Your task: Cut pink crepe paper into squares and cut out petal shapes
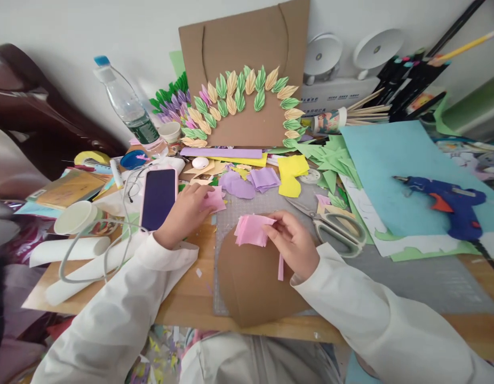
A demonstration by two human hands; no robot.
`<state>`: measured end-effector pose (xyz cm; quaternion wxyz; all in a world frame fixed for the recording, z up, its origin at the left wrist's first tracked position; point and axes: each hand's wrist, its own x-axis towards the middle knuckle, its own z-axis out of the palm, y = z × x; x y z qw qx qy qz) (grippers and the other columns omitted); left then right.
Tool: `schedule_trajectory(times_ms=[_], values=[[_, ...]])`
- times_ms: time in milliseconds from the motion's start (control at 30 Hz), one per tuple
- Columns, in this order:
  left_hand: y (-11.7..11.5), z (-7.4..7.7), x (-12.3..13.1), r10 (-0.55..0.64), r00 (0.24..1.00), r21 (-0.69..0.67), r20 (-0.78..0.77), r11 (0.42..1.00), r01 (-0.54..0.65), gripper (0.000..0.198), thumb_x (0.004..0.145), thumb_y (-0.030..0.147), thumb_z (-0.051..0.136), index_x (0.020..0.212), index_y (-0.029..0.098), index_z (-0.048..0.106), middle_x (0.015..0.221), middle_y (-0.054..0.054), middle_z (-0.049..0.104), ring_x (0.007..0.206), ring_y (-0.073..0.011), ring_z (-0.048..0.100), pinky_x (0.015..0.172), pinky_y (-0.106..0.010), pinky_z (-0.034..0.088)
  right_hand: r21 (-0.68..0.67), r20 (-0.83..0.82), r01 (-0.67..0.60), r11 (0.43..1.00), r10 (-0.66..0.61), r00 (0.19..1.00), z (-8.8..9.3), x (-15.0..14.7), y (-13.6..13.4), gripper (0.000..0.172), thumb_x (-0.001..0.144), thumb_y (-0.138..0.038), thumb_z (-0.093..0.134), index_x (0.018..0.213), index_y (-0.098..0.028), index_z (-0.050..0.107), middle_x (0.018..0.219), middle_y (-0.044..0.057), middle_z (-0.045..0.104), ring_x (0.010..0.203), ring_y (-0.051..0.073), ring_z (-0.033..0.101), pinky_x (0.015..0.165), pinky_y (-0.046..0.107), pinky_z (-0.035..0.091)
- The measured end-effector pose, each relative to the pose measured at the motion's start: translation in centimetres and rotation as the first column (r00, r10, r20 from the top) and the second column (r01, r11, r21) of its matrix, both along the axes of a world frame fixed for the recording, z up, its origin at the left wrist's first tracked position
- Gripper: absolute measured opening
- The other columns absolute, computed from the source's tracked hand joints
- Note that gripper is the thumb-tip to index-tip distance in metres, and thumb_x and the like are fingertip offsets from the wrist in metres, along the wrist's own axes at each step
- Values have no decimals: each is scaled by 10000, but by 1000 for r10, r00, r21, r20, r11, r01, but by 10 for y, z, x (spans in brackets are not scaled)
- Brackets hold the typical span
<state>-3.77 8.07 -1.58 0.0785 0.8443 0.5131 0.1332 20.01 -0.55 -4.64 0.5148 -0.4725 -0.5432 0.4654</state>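
Observation:
My right hand [295, 244] pinches a small stack of pink paper pieces [253, 230] by its right edge, above a brown cardboard disc [255, 288]. A narrow pink strip [280, 266] shows below those fingers. My left hand [188, 207], fingers bent, grips another pink paper piece [215, 199] at the left edge of the grey cutting mat [423, 282]; its fingertips are partly hidden. Scissors [343, 234] lie to the right of my right hand. Beyond the hands are purple paper pieces [265, 180] and yellow paper [290, 176].
A brown board [247, 125] with pleated green and cream paper leaves leans on the wall. A phone [159, 197], paper cup [77, 217] and water bottle [127, 104] stand or lie left. At right, a blue glue gun [451, 200] rests on blue sheet [387, 160].

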Motion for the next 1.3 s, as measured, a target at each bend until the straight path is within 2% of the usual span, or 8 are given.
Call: schedule_trajectory(times_ms=[267, 367, 500, 633, 800, 967, 1167, 1300], values=[[-6, 14, -1, 16, 997, -36, 77, 999, -13, 85, 808, 258, 600, 804, 190, 549, 805, -36, 605, 773, -215, 572, 688, -316, 425, -9, -83, -61, 998, 61, 995, 1, 2, -1, 172, 867, -375, 627, 890, -221, 556, 830, 23, 602, 771, 170, 615, 716, 309, 537], [-22, 21, 6, 59, 968, -94, 244, 995, -37, 102, 825, 244, 576, 764, 195, 510, 771, -1, 604, 698, -152, 561, 639, -261, 413, 33, -125, -160, 987, 163, 979, 9, 4, -5, 133, 881, -340, 618, 881, -214, 576, 827, 18, 596, 752, 155, 602, 696, 294, 527], [-52, 31, 26, 297, 635, -407, 714, 913, 31, 286, 756, 274, 709, 678, 188, 448, 648, 48, 510, 612, -101, 508, 588, -217, 403, 109, -178, -348, 931, 363, 915, 23, 4, -14, 130, 879, -315, 625, 827, -201, 592, 789, 20, 612, 680, 145, 596, 624, 288, 522], [-79, 35, 49, 434, 448, -565, 781, 798, 211, 299, 743, 211, 738, 657, 174, 455, 603, 67, 498, 558, -64, 478, 551, -177, 406, 186, -197, -422, 887, 454, 869, 29, 3, -19, 47, 892, -223, 613, 858, -192, 610, 816, 37, 621, 746, 157, 604, 668, 301, 507], [-96, 32, 63, 519, 290, -592, 804, 742, 315, 277, 726, 177, 770, 837, 184, 516, 720, 44, 605, 606, -71, 552, 549, -162, 445, 157, -82, -266, 951, 280, 956, 25, 1, -17, 15, 883, -196, 611, 874, -199, 623, 813, 32, 605, 733, 153, 577, 645, 286, 492], [-98, 28, 58, 500, 292, -579, 815, 717, 388, 273, 852, 217, 655, 1087, 181, 520, 912, -48, 704, 778, -139, 661, 646, -212, 510, 103, -40, -158, 982, 163, 986, 21, -1, -15, 17, 880, -214, 610, 865, -206, 614, 795, 26, 595, 731, 155, 571, 621, 272, 492], [-86, 16, 53, 459, 331, -545, 825, 801, 249, 179, 788, 188, 722, 857, 163, 558, 774, -4, 664, 702, -110, 629, 631, -193, 495, 131, -88, -194, 972, 206, 975, 21, 0, -14, 39, 884, -172, 591, 871, -208, 598, 791, 9, 561, 673, 133, 540, 591, 265, 468], [-81, 11, 56, 495, 303, -572, 814, 772, 277, 287, 758, 215, 754, 827, 198, 476, 649, 55, 613, 542, -77, 556, 500, -164, 423, 152, -86, -216, 964, 230, 969, 20, 1, -13, 44, 884, -168, 589, 878, -209, 606, 801, 13, 569, 688, 141, 550, 601, 277, 470]])
